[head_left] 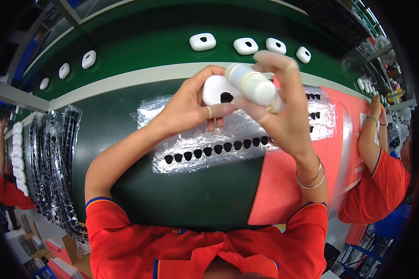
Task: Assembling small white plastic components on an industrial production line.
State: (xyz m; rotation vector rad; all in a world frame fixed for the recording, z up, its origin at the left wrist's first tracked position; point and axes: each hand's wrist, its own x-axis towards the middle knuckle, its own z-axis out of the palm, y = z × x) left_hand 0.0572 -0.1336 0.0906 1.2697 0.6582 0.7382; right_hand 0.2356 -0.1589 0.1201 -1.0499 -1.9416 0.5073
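White plastic fills both hands: the left hand (191,104) has its grip wrapped around a small rounded white casing (216,89) with a dark opening in its face, thumb lying across the front, and the right hand (284,109) has its grip closed around a pale squeeze bottle (253,83), nozzle angled down and to the left beside that opening. Both are held up off the worktop (209,195), just above a clear plastic sheet (205,139) carrying a row of small black parts (214,149). As I judge it, a hard squeeze could push too much fluid onto the casing, or a drip could fall on the black parts directly below; the rounded shell could also turn in the left grip. Beyond the hands, more white casings (246,45) ride a green belt (163,49). To the right lies a red foam mat (284,186), to the left stacks of black trays (56,158). Other people in red shirts work at both sides.
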